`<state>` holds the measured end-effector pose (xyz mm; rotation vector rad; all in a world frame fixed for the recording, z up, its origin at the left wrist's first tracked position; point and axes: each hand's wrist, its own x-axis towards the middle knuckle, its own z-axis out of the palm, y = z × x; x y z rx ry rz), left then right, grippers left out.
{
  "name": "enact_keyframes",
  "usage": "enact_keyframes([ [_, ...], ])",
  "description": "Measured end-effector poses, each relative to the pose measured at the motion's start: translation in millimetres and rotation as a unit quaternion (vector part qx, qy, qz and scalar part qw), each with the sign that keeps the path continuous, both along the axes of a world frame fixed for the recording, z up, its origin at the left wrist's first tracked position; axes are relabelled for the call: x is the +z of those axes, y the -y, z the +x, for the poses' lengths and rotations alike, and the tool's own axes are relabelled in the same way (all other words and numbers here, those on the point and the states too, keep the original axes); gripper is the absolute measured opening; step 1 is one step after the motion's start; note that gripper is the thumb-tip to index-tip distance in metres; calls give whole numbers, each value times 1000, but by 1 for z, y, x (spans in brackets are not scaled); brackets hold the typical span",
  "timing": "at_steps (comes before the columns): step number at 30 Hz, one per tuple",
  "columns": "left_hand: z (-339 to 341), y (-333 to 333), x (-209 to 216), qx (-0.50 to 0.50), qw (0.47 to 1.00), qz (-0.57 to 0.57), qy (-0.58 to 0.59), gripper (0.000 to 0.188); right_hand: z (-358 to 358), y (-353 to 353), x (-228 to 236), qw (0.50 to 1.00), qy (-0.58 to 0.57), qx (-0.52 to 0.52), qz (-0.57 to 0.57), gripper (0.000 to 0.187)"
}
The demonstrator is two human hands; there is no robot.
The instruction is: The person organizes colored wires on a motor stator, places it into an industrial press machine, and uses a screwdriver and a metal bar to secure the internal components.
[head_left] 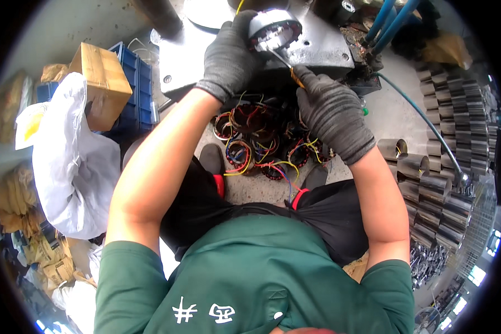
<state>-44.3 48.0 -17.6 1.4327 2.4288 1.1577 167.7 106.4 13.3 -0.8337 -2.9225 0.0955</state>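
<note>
A cluttered workshop floor [261,192] of grey concrete lies below, with a grey metal machine plate [317,53] at the top. At far left a white plastic bag [72,161] slumps beside a cardboard box [103,83] that rests against a blue crate [136,94]. The left hand [231,55], in a dark knit glove, is clenched around a round motor stator [273,33] held over the plate. Below it, a heap of wound coils [261,142] with coloured wires sits on the floor between the person's knees. The gloved right hand [331,114] grips a thin tool [284,60] whose tip touches the stator. At right, shiny metal tubes [445,206] lie stacked in rows.
</note>
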Motion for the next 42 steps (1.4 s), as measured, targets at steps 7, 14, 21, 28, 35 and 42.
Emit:
enact_keyframes([
  [7,-8,-6,6,8,999,-26,-28,81,-10,4,-10,1000,1,-22,-1,42],
  [14,-11,-11,-1,-1,1000,-4,-16,81,-47,-12,-16,1000,-13,-28,-5,42],
  [21,-6,-7,-1,31,998,4,-47,75,-15,-3,8,1000,-8,-3,-29,37],
  [28,-11,-5,2,3,1000,-8,-13,74,-8,-7,3,998,-51,27,-25,37],
  [35,-16,-5,-5,-7,1000,12,-4,75,-13,-14,9,998,-20,19,-60,42],
  [42,-18,-4,-10,-11,1000,18,2,81,-18,-18,0,995,-30,7,-90,45],
])
